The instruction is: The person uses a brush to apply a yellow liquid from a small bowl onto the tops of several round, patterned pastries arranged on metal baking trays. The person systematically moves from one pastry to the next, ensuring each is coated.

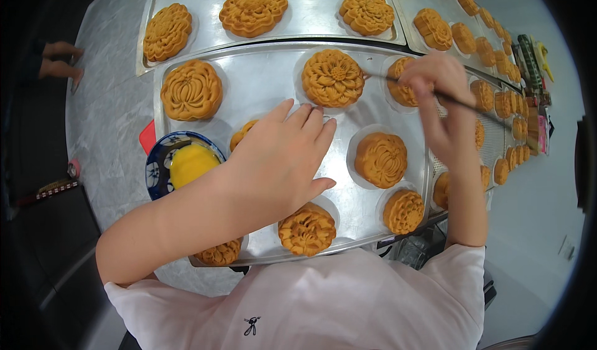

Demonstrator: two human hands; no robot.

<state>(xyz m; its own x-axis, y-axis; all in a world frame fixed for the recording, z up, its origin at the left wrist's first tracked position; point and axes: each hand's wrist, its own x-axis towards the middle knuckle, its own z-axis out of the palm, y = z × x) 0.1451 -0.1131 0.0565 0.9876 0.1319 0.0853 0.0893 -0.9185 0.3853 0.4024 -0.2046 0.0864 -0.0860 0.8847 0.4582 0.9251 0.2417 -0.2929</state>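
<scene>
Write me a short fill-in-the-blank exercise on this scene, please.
The left hand is over the tray, while the ____ hand holds a thin dark tool.
The blue-and-white bowl contains something coloured ____.
The pale shirt has sleeves that are ____, not long.
Missing words: right; yellow; short.

The right hand (443, 87) is blurred, as is the thin dark stick (463, 103) in it, whose tip is unclear. That hand partly covers a side pastry (398, 91). The left hand (287, 154) hides most of a middle pastry (240, 136); the left forearm (180, 216) overlaps the blue-and-white bowl (155, 166). The top edge crops the far tray (312, 15).
</scene>
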